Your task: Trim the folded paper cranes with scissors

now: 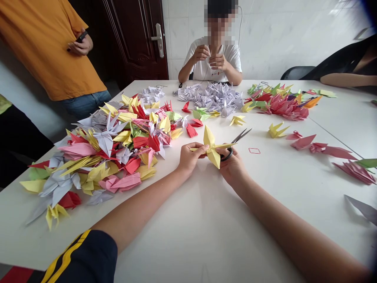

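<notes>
Yellow folded-paper crane (212,146) sits at centre frame, pinched tightly in the fingers of the left hand (191,156). Just beside it, the right hand (232,168) closes around black-handled scissors (240,136), blades slightly apart and pointing to the upper right. Smooth white table (188,239) runs below both forearms to its near edge at lower left. A heaped, crisp pile of paper cranes (112,149) lies just left of the hands; looser cranes (309,141) spread to the right.

Heaps of origami cranes (112,145) lie left, ahead and right on the table (188,243).
</notes>
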`<state>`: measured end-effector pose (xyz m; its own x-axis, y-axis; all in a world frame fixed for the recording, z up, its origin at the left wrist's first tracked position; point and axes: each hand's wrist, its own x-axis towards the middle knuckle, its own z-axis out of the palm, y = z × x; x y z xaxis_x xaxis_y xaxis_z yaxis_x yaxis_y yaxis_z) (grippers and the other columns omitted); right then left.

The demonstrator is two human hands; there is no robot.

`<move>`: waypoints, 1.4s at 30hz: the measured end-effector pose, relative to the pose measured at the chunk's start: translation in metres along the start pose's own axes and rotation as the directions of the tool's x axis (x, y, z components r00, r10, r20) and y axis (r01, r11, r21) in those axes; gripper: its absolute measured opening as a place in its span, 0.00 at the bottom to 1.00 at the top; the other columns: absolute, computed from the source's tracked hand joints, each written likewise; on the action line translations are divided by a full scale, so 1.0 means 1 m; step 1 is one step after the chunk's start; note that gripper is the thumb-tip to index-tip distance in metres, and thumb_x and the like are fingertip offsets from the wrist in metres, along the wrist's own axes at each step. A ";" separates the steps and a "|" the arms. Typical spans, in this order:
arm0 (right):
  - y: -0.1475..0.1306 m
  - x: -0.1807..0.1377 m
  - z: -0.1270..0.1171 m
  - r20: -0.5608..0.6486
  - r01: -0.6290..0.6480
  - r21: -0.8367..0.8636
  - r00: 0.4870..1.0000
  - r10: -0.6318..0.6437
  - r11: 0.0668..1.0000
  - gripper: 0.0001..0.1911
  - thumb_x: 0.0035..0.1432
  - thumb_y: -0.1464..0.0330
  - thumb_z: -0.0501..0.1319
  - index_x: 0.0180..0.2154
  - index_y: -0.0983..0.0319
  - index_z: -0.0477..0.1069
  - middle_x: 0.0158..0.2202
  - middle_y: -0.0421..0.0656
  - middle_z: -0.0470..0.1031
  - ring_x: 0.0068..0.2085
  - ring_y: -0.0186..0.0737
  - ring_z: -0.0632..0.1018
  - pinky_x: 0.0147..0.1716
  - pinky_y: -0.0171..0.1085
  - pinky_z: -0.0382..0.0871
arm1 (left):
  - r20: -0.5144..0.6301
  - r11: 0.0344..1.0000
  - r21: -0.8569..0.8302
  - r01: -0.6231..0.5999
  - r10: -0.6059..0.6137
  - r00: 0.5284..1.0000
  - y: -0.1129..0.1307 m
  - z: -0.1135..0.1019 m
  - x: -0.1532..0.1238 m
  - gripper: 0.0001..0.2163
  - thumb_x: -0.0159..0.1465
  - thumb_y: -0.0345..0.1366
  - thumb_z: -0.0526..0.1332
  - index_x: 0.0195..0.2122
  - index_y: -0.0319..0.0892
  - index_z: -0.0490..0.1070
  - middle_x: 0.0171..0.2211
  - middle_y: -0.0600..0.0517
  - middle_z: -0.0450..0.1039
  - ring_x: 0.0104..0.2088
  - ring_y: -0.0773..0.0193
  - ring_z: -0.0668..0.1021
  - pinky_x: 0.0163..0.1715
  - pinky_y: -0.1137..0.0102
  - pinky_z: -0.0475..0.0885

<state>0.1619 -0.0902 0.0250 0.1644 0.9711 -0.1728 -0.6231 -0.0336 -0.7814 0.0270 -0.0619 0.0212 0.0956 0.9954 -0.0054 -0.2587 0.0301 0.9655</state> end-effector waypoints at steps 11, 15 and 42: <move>0.001 0.003 -0.005 0.066 0.085 0.032 0.994 -0.087 0.996 0.20 0.35 0.72 0.76 0.28 0.57 0.67 0.27 0.33 0.67 0.30 0.31 0.71 0.31 0.32 0.70 | 0.012 0.981 0.088 -0.170 0.170 0.985 0.000 -0.001 -0.002 0.15 0.51 0.47 0.74 0.28 0.39 0.78 0.29 0.52 0.77 0.28 0.68 0.77 0.35 0.69 0.76; -0.002 0.001 -0.003 0.076 0.107 0.033 0.991 -0.109 0.994 0.20 0.35 0.73 0.76 0.29 0.57 0.68 0.28 0.33 0.66 0.31 0.31 0.69 0.29 0.30 0.66 | 0.034 0.940 0.138 -0.312 0.311 0.950 0.002 0.000 -0.005 0.13 0.54 0.46 0.72 0.28 0.40 0.78 0.32 0.50 0.76 0.32 0.66 0.78 0.37 0.68 0.77; -0.001 -0.002 -0.008 0.048 0.350 -0.275 0.935 -0.350 0.896 0.21 0.41 0.69 0.74 0.33 0.55 0.64 0.26 0.32 0.68 0.27 0.33 0.70 0.27 0.33 0.64 | 0.120 0.803 0.335 -0.494 0.484 0.867 0.001 -0.004 -0.005 0.09 0.60 0.43 0.68 0.35 0.42 0.78 0.43 0.45 0.78 0.46 0.58 0.80 0.46 0.65 0.76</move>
<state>0.1680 -0.0942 0.0214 0.3354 0.9315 0.1408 -0.2907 0.2445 -0.9250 0.0225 -0.0669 0.0210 0.0728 0.8668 0.4933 0.0668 -0.4977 0.8648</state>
